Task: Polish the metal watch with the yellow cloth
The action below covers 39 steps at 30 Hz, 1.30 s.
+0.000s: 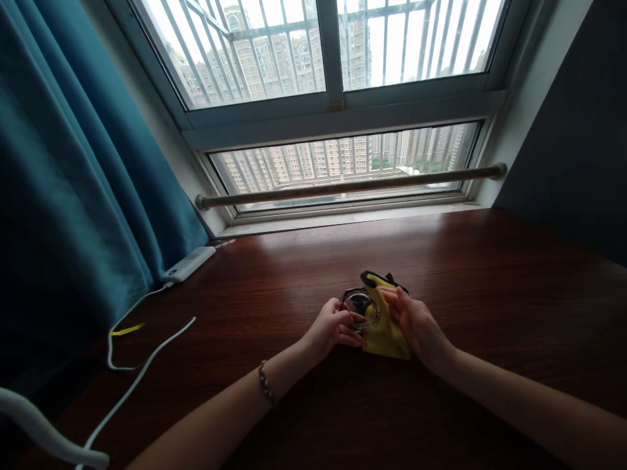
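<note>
The left hand (336, 326), with a bracelet (265, 382) circling its wrist, is gripping a see-through round object (360, 305) just in front of a yellow pouch (385, 338) with black edging. The right hand (424, 333) is touching the pouch's right side with its fingers. Both hands are working above a dark reddish-brown table (284, 274). To the left, a white power strip (190, 264) is lying beside a blue curtain (88, 156). Beyond, a metal rail (353, 188) is crossing the window (336, 59).
</note>
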Motion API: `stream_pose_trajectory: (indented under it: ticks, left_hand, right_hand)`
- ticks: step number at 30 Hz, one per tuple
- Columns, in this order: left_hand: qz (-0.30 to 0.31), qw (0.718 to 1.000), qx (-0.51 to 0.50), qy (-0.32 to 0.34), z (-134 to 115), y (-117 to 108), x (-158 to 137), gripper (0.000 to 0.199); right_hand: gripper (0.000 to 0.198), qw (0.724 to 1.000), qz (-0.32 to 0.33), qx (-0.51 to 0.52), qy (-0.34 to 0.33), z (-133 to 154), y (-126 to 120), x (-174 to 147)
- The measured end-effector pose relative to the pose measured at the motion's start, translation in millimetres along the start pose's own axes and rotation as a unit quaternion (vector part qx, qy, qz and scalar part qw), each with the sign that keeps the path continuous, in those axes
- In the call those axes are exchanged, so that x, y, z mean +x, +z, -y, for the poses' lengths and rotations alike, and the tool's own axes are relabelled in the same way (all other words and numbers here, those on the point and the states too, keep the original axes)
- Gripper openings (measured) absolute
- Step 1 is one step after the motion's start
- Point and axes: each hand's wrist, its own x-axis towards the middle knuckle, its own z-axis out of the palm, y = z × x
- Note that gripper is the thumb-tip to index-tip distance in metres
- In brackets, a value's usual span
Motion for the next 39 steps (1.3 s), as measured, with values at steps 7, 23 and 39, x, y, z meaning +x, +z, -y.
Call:
stream_pose_trajectory:
  ticks: [7, 23, 39]
  left_hand:
    - [0.015, 0.996, 0.036, 0.083, 5.5, 1.0, -1.5, 0.039]
    - [0.014, 0.923, 0.302, 0.237, 22.2, 7.3, -16.6, 0.08]
    - [0.106, 0.965, 0.116, 0.209, 9.0, -2.9, -3.0, 0.082]
  right_hand:
    - [0.053, 0.945, -0.002, -0.321, -0.059, -6.8, -12.9, 8.2]
    - [0.017, 0.87, -0.008, -0.47, -0.15, -7.2, -10.1, 2.8]
    - [0.029, 0.865, 0.028, -0.489, -0.109, -5.5, -11.8, 0.2]
